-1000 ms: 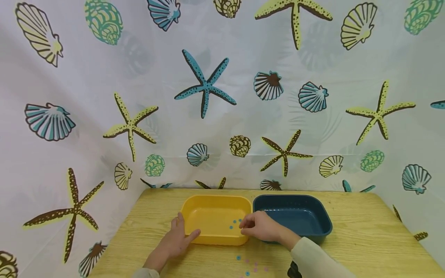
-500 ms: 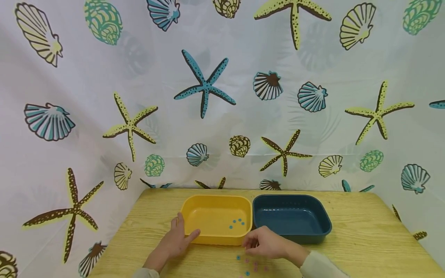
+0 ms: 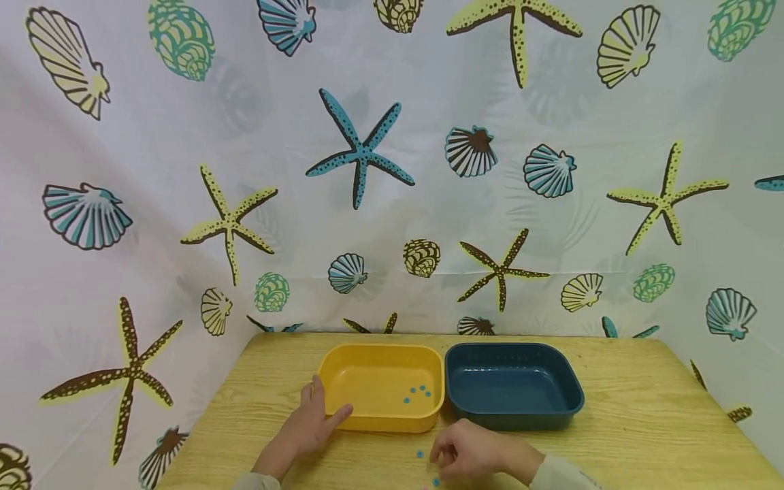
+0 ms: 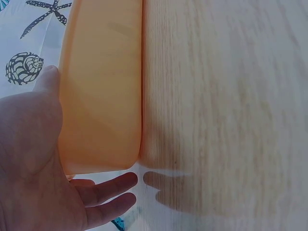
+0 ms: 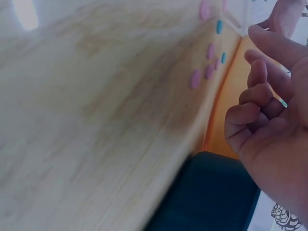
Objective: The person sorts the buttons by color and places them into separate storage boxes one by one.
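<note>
My left hand [image 3: 304,427] holds the near left corner of a yellow tub [image 3: 378,423], thumb along the front rim and a finger at the left side. Several small flat blue discs, button-like, lie inside near its right end, such as one blue disc [image 3: 407,401]. My right hand [image 3: 470,450] hovers just above the table in front of the tubs, thumb and index finger apart, the other fingers curled, nothing seen between them. Beside it lie two loose blue discs [image 3: 420,454]. Several pink discs [image 5: 195,79] show in the right wrist view; the hand mostly hides them in the head view.
A dark blue tub [image 3: 517,414] stands against the yellow tub's right side, with no discs seen in it. Both sit on a wood-grain table [image 3: 649,415]. A white curtain [image 3: 392,224] printed with shells and starfish encloses the back and sides.
My right hand has come from over the yellow tub's right end down to the table in front, leaving another blue disc in the tub. My left hand has stayed put.
</note>
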`<state>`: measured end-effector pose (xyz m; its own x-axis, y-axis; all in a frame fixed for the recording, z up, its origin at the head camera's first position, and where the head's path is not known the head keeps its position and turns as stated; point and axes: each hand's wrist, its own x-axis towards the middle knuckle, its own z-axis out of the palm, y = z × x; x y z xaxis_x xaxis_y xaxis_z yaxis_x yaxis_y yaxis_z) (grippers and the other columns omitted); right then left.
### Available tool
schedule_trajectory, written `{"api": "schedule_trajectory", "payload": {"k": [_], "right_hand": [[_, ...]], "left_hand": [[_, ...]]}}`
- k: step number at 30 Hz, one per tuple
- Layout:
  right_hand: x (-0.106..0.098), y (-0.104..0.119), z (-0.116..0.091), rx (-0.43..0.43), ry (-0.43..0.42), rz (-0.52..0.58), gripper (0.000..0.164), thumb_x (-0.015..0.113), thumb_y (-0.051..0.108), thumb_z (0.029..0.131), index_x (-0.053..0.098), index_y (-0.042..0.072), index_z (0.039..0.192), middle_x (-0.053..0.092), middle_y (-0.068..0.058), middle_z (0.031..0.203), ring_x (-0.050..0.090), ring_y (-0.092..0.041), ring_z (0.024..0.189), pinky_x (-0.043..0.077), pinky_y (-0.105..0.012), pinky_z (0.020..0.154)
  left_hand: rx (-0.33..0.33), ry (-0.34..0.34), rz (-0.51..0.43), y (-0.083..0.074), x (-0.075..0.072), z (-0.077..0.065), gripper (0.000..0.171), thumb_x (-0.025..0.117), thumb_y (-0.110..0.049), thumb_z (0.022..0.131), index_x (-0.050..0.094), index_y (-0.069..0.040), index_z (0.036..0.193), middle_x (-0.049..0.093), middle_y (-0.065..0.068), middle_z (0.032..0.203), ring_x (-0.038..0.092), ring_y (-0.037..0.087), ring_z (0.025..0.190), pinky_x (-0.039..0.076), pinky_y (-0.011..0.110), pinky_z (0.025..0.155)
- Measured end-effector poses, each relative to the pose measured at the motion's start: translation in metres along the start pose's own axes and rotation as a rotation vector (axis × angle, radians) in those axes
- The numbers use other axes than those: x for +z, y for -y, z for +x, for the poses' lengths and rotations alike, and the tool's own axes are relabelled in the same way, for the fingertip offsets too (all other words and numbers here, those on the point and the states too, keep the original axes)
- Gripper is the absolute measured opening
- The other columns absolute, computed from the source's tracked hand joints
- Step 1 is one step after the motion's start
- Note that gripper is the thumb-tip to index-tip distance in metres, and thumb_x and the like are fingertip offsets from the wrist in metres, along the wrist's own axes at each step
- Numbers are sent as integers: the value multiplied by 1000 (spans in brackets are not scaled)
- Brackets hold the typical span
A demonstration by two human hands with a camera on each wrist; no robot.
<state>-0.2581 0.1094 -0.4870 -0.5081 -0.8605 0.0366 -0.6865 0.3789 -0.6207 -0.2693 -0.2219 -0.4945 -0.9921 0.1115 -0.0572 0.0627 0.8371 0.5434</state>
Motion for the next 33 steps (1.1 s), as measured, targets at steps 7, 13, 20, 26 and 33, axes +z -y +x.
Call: {"api": "schedule_trajectory", "payload": {"k": [7,13,20,26,33], "right_hand": [[7,-6,3,-16,22,-78,15,73,11,79,73,8,94,53,11,68,43,6,62,42,-13,58],[13,-8,4,-34,41,-100,12,74,13,79,73,11,91,53,14,70,44,6,63,41,-12,56],[16,-8,4,-85,29,-114,10,73,10,80,73,10,90,54,14,70,43,8,62,40,-10,56],[18,-9,4,-81,24,-117,9,72,10,81,73,12,89,54,16,71,44,8,62,40,-10,57],[18,-8,4,-86,17,-123,7,71,9,83,73,13,88,56,17,72,43,8,62,40,-10,57]], "left_hand": [[-5,-2,2,1,0,-1,103,47,-60,91,0,15,144,16,38,141,58,29,76,49,45,66],[-5,0,-2,1,1,-2,102,47,-59,92,-1,14,145,15,37,143,57,25,71,49,41,61],[3,-5,7,1,1,-2,103,46,-61,91,0,15,144,15,37,143,58,27,76,49,42,65],[5,-4,5,1,1,-2,104,46,-61,91,0,15,144,15,37,143,59,26,74,50,43,65],[4,-6,6,1,1,-2,104,46,-61,91,-1,14,144,15,37,142,57,24,70,49,40,61]]}}
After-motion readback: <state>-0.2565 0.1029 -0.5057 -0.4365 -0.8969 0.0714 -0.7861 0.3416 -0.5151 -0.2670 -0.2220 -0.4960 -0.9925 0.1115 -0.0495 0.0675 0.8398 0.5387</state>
